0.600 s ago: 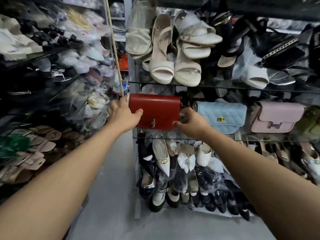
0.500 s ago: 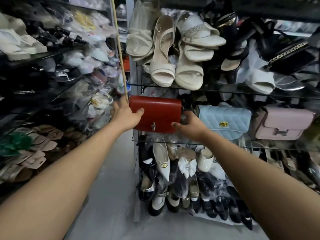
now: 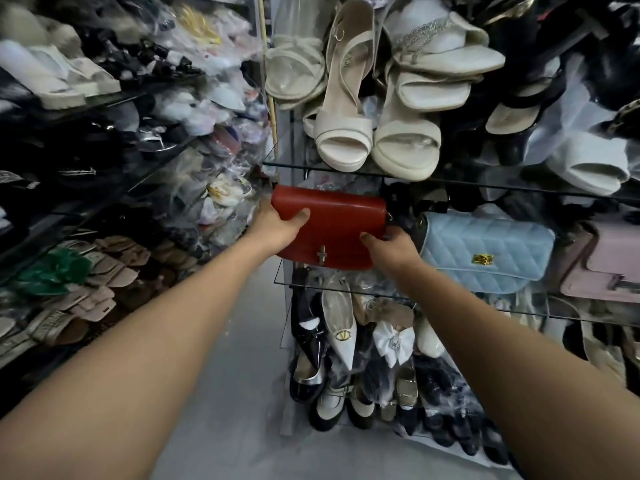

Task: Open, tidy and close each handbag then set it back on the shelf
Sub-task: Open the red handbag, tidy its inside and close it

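Observation:
A red handbag (image 3: 337, 223) with a small metal clasp on its closed flap stands at the left end of a glass shelf (image 3: 450, 299). My left hand (image 3: 277, 225) grips its left side, thumb across the front. My right hand (image 3: 393, 249) holds its lower right corner. To the right on the same shelf sit a light blue quilted handbag (image 3: 485, 251) with a gold clasp and a pink handbag (image 3: 606, 271) at the frame's edge.
Cream sandals (image 3: 363, 98) and black heels crowd the glass shelf above. Flats and pumps (image 3: 346, 341) fill the shelves below. Racks of bagged slippers (image 3: 86, 271) line the left wall. A grey floor aisle (image 3: 225, 393) runs between.
The view has shifted slightly. Both hands stay on the red handbag, which sits a little further in over the shelf.

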